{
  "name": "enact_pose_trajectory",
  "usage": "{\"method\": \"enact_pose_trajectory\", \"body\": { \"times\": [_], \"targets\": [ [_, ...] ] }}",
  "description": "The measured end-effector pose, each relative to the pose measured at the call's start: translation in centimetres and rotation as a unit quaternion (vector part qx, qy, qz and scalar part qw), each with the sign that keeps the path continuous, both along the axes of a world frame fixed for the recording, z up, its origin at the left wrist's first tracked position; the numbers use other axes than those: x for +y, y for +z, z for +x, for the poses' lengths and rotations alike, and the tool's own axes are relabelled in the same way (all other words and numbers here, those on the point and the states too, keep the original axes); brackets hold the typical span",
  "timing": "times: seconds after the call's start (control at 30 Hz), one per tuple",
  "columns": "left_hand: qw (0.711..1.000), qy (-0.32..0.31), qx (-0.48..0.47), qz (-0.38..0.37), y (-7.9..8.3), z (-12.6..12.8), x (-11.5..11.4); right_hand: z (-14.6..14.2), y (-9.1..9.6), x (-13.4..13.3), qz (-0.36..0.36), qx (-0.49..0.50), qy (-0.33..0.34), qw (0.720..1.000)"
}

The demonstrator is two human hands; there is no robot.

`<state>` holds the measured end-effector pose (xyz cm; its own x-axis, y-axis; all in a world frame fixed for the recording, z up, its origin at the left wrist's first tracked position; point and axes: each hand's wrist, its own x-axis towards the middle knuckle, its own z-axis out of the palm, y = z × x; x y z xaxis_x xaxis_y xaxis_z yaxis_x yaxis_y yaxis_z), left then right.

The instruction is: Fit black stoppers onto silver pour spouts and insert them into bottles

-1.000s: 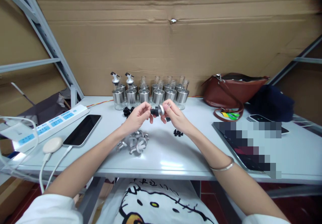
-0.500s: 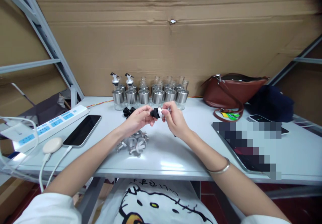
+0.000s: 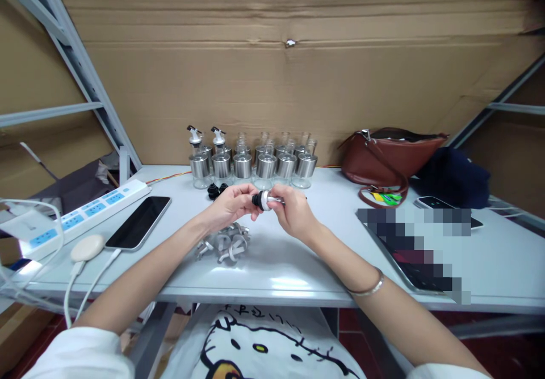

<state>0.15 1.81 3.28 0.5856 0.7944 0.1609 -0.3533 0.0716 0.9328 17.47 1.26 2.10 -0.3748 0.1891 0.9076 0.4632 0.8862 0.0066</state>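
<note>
Above the table, in front of the bottles, a pourer spout (image 3: 264,200) lies level between my two hands. My left hand (image 3: 232,205) pinches its black ribbed stopper end. On the other side, my right hand (image 3: 294,211) is closed around the metal spout end, fingers beside the white collar. Below my left hand is a loose pile of white and silver spout parts (image 3: 230,242). Several black stoppers (image 3: 216,191) sit just behind that hand. Glass bottles with steel sleeves (image 3: 265,166) stand in rows; two at the front left carry pourers (image 3: 218,136).
On the left lie a power strip (image 3: 80,215), a phone (image 3: 139,223) and a round white charger (image 3: 87,248) with cables. A brown handbag (image 3: 378,160), a dark cap (image 3: 455,177) and a pixelated flat device (image 3: 409,254) are on the right. Cardboard (image 3: 272,83) stands behind the table.
Both hands have come slightly lower and nearer with the pourer spout. My right fingers have shifted off the white collar, so more of the metal spout shows.
</note>
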Motion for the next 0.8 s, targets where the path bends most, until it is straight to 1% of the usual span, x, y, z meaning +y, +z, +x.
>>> {"method": "enact_pose_trajectory", "body": {
  "times": [0.13, 0.27, 0.4, 0.47, 0.53, 0.57, 0.67, 0.73, 0.8],
  "targets": [
    [1.0, 0.018, -0.011, 0.012, 0.2, 0.1, -0.1, -0.2, -0.8, 0.0, -0.112, 0.032, 0.017, 0.993],
    [0.999, 0.037, -0.01, 0.029, 0.4, 0.2, -0.2, -0.4, -1.4, -0.1, -0.227, 0.051, 0.012, 0.973],
    [0.997, 0.05, 0.001, 0.056, 0.4, 0.1, -0.1, -0.5, -1.2, -0.4, -0.304, 0.068, 0.012, 0.95],
    [0.996, 0.049, 0.003, 0.071, 0.5, 0.1, -0.2, -0.6, -0.8, -0.5, -0.343, 0.091, 0.039, 0.934],
    [0.995, 0.044, -0.001, 0.088, 0.7, 0.1, -0.4, -0.6, -0.3, -0.5, -0.398, 0.133, 0.098, 0.903],
    [0.995, 0.041, -0.002, 0.095, 0.8, 0.2, -0.6, -0.6, 0.0, -0.5, -0.43, 0.157, 0.134, 0.879],
    [0.994, 0.03, 0.002, 0.106, 1.0, 0.3, -1.1, -0.6, 0.5, -0.2, -0.523, 0.223, 0.232, 0.789],
    [0.994, 0.022, 0.009, 0.107, 0.8, 0.4, -1.1, -0.7, 0.8, -0.1, -0.576, 0.243, 0.273, 0.731],
    [0.994, 0.022, 0.016, 0.104, 0.5, 0.4, -0.9, -0.7, 0.8, -0.1, -0.621, 0.235, 0.296, 0.687]
  ]
}}
